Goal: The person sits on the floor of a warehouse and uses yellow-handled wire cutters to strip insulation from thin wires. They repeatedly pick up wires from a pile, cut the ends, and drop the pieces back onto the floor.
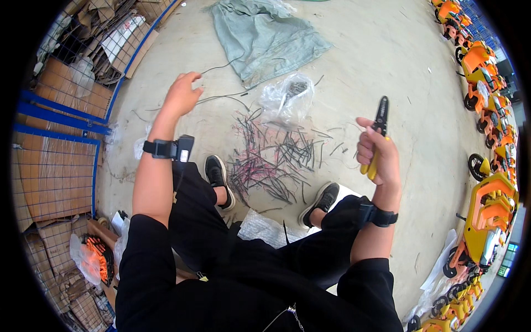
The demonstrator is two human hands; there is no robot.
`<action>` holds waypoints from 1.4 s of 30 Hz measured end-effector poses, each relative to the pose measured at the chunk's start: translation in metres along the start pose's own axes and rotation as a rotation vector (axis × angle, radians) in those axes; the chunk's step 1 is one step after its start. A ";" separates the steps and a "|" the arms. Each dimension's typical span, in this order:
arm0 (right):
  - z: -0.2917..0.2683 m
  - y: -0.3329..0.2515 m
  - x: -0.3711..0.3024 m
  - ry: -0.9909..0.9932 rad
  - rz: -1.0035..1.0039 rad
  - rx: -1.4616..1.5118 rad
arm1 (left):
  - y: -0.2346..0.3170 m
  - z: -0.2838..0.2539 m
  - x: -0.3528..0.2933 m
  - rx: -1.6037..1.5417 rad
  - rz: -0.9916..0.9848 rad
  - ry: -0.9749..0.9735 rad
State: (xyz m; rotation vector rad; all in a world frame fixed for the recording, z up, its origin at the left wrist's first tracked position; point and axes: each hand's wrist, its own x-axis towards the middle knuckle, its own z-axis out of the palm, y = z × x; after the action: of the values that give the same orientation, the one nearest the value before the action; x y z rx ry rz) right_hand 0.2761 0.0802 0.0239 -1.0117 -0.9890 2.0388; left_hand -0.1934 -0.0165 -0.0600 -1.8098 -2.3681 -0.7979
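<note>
My left hand (183, 94) reaches forward over the floor, thumb and fingers apart with nothing visible between them. A thin dark cable (222, 66) runs from beside its fingertips toward a grey-green woven sack (260, 41). In my right hand (380, 154) is a pair of wire strippers (381, 116), black jaws pointing up and away, yellow handles in my curled fingers. Between my feet and the sack lies a loose pile of short black cable pieces (293, 150), mixed with reddish thin strands (254, 166). A transparent plastic bag (287, 99) with dark contents rests at the pile's far edge.
Blue wire-mesh cages (58, 130) with flattened cardboard stand on the left. Rows of yellow and orange wheeled machines (487, 210) line the right. Bubble wrap (265, 228) lies between my legs, and an orange item in plastic (97, 259) sits at lower left.
</note>
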 end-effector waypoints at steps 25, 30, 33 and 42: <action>0.061 0.080 -0.003 -0.246 0.054 -0.146 | 0.205 0.036 -0.029 -1.484 -0.375 -0.661; 0.050 0.081 0.002 -0.148 0.009 -0.424 | 0.201 0.027 -0.018 -1.381 -0.367 -0.566; 0.046 0.078 0.005 -0.184 0.058 -0.386 | 0.196 0.024 -0.017 -1.339 -0.380 -0.578; 0.056 0.067 -0.001 -0.291 0.292 -0.276 | 0.185 0.028 -0.021 -1.499 -0.381 -0.785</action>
State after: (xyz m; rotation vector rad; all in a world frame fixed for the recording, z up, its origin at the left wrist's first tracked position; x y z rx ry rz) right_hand 0.2155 0.0269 -0.0082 -1.0699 -1.3719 2.3849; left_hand -0.0104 0.0105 -0.0244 -2.2521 -2.7247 -2.9850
